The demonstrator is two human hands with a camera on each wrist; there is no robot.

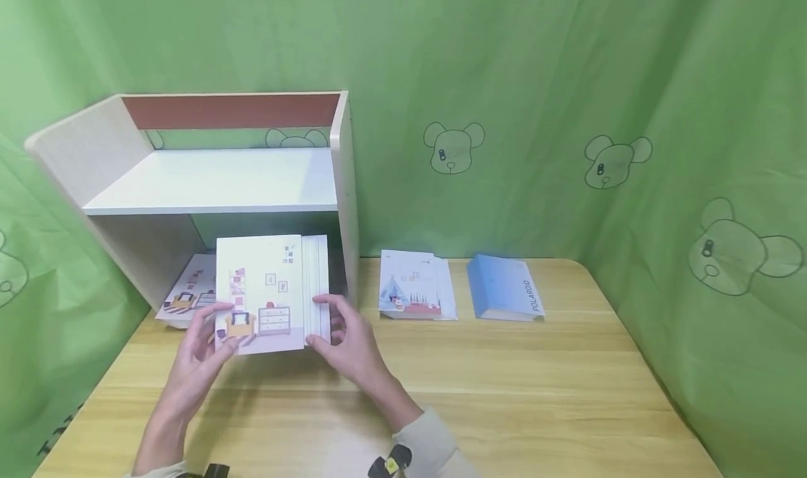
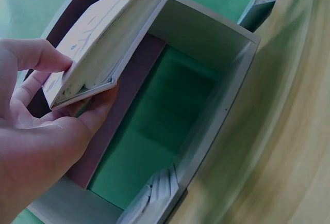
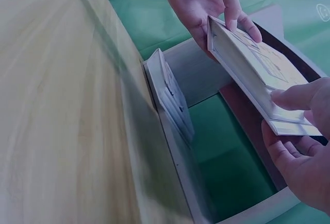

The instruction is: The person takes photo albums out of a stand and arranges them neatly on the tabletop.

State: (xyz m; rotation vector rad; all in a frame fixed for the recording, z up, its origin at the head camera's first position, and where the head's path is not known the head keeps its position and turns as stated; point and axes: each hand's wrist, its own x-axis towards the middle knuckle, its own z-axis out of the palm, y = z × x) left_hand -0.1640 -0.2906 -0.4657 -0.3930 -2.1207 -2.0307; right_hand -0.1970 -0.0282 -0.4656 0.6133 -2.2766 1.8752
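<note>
Both hands hold a white photo album (image 1: 261, 289) in front of the bookshelf's lower compartment. Its cover shows a yellow armchair, a chest of drawers and small picture frames. At its left edge, the left hand (image 1: 197, 359) grips with the thumb over the cover. On the opposite edge, the right hand (image 1: 352, 343) pinches the album, thumb low on the pale strip beside the cover. In the left wrist view, the thick page block of the album (image 2: 111, 43) shows between its covers. The right wrist view shows the right hand's fingers (image 3: 289, 154) under the album.
A wooden bookshelf (image 1: 344, 176) stands at the left back of the table (image 1: 504, 387). A similar album (image 1: 189, 292) lies in its lower compartment. Right of the shelf lie an album with a tent picture (image 1: 410, 282) and a blue POLAROID album (image 1: 504, 289). Green curtain (image 1: 536, 78) surrounds the table.
</note>
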